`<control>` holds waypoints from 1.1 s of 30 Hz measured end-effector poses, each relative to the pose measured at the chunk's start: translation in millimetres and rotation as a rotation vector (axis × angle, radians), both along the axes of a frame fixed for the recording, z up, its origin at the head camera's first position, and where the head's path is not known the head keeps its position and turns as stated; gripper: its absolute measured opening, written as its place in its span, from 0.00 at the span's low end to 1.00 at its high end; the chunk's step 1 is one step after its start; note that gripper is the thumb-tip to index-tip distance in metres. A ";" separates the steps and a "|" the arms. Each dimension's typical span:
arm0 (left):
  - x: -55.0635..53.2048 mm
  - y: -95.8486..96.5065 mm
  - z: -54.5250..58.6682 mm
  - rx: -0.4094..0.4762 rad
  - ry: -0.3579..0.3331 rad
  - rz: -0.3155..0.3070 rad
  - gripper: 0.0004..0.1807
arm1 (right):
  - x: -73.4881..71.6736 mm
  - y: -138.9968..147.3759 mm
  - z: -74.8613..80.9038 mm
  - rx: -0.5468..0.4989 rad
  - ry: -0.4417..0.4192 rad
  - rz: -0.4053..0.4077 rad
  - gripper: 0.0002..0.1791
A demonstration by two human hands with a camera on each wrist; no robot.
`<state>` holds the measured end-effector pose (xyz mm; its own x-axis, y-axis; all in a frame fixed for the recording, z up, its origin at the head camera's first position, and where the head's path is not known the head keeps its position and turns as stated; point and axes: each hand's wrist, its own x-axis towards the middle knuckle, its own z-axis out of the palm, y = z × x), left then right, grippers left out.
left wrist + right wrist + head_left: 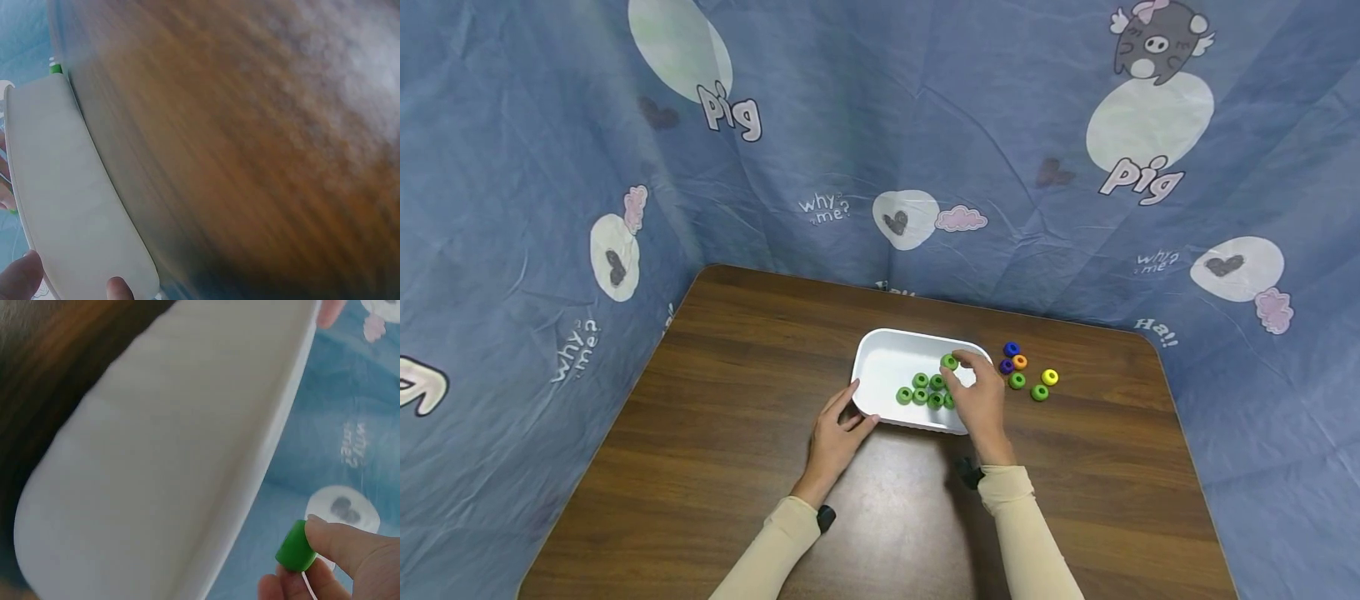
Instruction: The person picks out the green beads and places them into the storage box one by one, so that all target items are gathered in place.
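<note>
A white rectangular tray [880,358] sits on the wooden table, with several green beads [921,397] standing in its near part. My left hand [835,437] holds the tray's near left corner, fingers at the left end and thumb against the near side. Above the tray's right half, my right hand [985,400] pinches one green bead [295,547] between thumb and fingers. In the right wrist view this bead shows beyond the tray's rim. Part of the tray's right end is hidden behind the right hand.
Right of the tray lie loose beads: a blue bead [1012,349], an orange bead [1019,362], a purple bead [1007,367], a yellow bead [1050,377] and two green ones, one a green bead [1039,392]. A blue printed curtain [820,125] hangs behind the brown table [722,375].
</note>
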<state>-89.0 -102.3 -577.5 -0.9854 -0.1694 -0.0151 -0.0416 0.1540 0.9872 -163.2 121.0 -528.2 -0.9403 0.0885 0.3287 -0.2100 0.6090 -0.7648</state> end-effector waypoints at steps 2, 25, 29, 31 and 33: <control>0.0 0.0 -0.2 -0.001 -0.002 0.002 0.38 | 0.4 -4.3 -2.2 0.015 0.004 0.020 0.16; -0.4 0.0 -1.8 -0.022 -0.013 0.001 0.38 | -8.4 -42.0 -29.1 0.152 -0.151 0.120 0.17; -0.2 -0.2 -2.3 -0.028 -0.014 0.007 0.38 | -10.7 -44.8 -26.7 0.165 -0.159 0.146 0.16; -0.4 -0.4 -2.6 -0.031 -0.012 0.010 0.38 | -12.3 -46.5 -24.9 0.171 -0.165 0.156 0.15; -0.7 -0.6 -2.7 -0.033 -0.005 0.014 0.38 | -14.6 -48.4 -23.9 0.177 -0.189 0.164 0.16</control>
